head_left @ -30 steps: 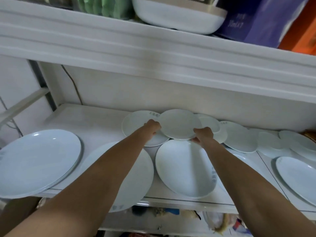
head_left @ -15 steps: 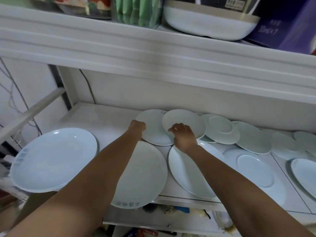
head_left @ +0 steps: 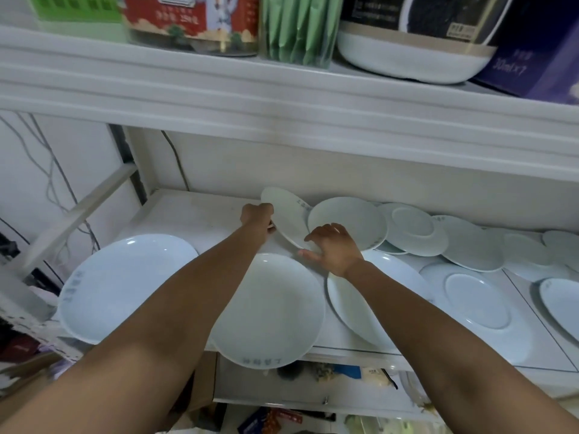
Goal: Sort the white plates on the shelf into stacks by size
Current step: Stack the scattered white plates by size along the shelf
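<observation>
White shelf (head_left: 194, 214), crowded with crockery. My left hand (head_left: 257, 216) grips the rim of a tilted round white ceramic plate (head_left: 288, 220) at the back; my right hand (head_left: 332, 250), fingers spread, lies at its lower edge. Risk: the one-sided grip slips and the plate strikes the flat white plate (head_left: 347, 222) beside it.

White plates lie on the shelf (head_left: 200, 214). Along its front edge are the left large plate (head_left: 125, 286), the middle large plate (head_left: 269, 311), which hangs over the edge, and the right large plate (head_left: 344, 308). Near the back edge the left hand (head_left: 257, 214) grips the tilted plate (head_left: 289, 219); it overlaps the flat medium plate (head_left: 347, 220).
</observation>
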`<state>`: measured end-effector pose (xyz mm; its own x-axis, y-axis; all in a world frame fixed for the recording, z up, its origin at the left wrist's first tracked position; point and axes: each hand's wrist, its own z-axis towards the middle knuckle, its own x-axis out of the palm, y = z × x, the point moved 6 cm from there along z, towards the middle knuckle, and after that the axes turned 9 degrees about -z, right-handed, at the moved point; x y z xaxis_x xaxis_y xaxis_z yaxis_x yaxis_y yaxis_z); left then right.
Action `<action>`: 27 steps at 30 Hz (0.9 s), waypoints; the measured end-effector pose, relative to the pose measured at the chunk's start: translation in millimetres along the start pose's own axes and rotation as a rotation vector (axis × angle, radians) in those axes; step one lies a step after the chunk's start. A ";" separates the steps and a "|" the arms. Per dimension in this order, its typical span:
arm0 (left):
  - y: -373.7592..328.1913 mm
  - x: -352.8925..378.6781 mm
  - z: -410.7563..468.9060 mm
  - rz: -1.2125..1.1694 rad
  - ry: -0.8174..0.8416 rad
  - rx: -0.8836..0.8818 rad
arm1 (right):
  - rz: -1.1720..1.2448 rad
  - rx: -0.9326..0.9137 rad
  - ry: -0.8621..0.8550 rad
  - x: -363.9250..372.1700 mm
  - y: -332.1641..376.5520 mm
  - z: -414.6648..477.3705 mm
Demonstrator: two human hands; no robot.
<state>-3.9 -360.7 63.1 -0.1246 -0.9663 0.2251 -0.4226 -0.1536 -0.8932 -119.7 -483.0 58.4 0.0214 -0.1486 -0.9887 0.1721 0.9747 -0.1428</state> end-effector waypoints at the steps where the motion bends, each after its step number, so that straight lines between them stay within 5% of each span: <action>1: -1.3 -5.0 -1.1 -0.008 -0.001 0.002 | -0.009 0.002 -0.003 -2.1 4.9 -0.7; 27: 2.8 -114.8 -42.6 0.175 0.099 -0.069 | -0.321 0.138 -0.135 -21.0 89.4 -77.4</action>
<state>-29.1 -241.3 51.3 -0.2881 -0.9514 0.1088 -0.4466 0.0330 -0.8941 -181.0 -379.8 62.8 0.0731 -0.4724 -0.8783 0.3219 0.8448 -0.4275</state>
